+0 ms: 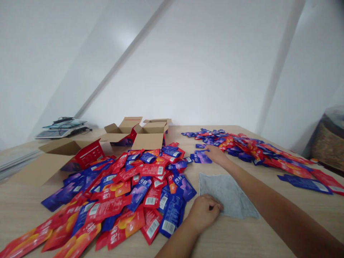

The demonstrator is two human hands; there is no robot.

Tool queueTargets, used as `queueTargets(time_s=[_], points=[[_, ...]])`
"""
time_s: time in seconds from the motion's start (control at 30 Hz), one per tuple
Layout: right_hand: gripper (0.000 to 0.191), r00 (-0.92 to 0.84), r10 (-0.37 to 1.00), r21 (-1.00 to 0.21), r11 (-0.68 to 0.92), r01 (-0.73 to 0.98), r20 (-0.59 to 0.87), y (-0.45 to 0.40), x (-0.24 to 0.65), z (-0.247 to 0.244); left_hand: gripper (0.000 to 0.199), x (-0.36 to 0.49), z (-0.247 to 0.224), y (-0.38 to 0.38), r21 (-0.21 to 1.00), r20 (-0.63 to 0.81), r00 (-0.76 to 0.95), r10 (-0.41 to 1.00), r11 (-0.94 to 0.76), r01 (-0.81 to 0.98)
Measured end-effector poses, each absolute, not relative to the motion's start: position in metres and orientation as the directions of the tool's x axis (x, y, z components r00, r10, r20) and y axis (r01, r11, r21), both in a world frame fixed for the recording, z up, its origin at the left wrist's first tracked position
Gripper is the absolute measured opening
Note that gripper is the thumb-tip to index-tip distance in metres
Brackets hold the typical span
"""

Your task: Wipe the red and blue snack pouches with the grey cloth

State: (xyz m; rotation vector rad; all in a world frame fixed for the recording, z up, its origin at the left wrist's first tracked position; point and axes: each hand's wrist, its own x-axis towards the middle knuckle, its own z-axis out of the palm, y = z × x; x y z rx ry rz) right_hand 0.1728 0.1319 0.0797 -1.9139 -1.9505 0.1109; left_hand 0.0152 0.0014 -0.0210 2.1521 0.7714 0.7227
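Note:
My right hand (215, 154) reaches forward over the table, thumb and fingers pinching the edge of a blue-purple packet (201, 157). Small blue packets lie close beside it. Nearer to me, my left hand (205, 212) is curled closed at the left edge of a grey cloth (225, 195); what its fingers hold, if anything, is hidden. The cloth lies spread on the table under my right forearm. Left of my left hand is a big loose pile of red and blue packets (150, 170), some showing barcodes.
Several open cardboard boxes stand behind the left pile, among them a near one (57, 152) and a middle one (150, 134). A second packet pile (252, 147) stretches along the right side. Stacked flat items with cables (63, 127) sit far left. A sack (329, 138) is far right.

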Motion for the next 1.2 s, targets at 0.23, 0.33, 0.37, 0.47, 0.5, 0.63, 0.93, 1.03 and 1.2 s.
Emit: queueTargets(time_s=[0.23,0.33,0.37,0.47,0.5,0.63,0.93,1.03,1.2], points=[[0.047,-0.099,0.953,-0.603,0.260,0.755,0.287,0.185,0.110,0.082,0.026,0.013,-0.024,0.000,0.788,0.303,0.655,0.692,-0.569,0.236],[0.043,-0.031,0.973,-0.539,0.152,0.829,0.228,0.203,0.131,0.060,0.025,0.014,-0.026,-0.001,0.796,0.314,0.644,0.698,-0.563,0.222],[0.044,0.002,0.978,-0.511,0.107,0.853,0.210,0.208,0.144,0.050,0.024,0.015,-0.026,-0.001,0.800,0.313,0.643,0.699,-0.559,0.219],[0.050,0.088,0.978,-0.415,-0.002,0.910,0.188,0.222,0.186,0.024,0.025,0.016,-0.023,-0.002,0.815,0.310,0.626,0.716,-0.539,0.212],[0.053,0.108,0.976,-0.384,-0.028,0.923,0.188,0.227,0.199,0.016,0.025,0.016,-0.022,-0.002,0.820,0.311,0.621,0.720,-0.534,0.208],[0.061,0.152,0.970,-0.285,-0.093,0.954,0.190,0.252,0.230,-0.007,0.026,0.016,-0.022,0.001,0.813,0.333,0.639,0.694,-0.554,0.177],[0.041,0.093,0.959,-0.178,-0.045,0.983,0.268,0.269,0.257,-0.032,0.022,0.017,-0.035,0.009,0.794,0.407,0.649,0.643,-0.601,0.098],[0.038,-0.001,0.958,-0.151,0.046,0.987,0.287,0.245,0.276,-0.036,0.023,0.017,-0.031,0.006,0.789,0.412,0.633,0.655,-0.604,0.111],[0.039,-0.141,0.948,-0.139,0.187,0.973,0.284,0.185,0.320,-0.033,0.025,0.017,-0.020,0.001,0.796,0.386,0.627,0.677,-0.588,0.146]])
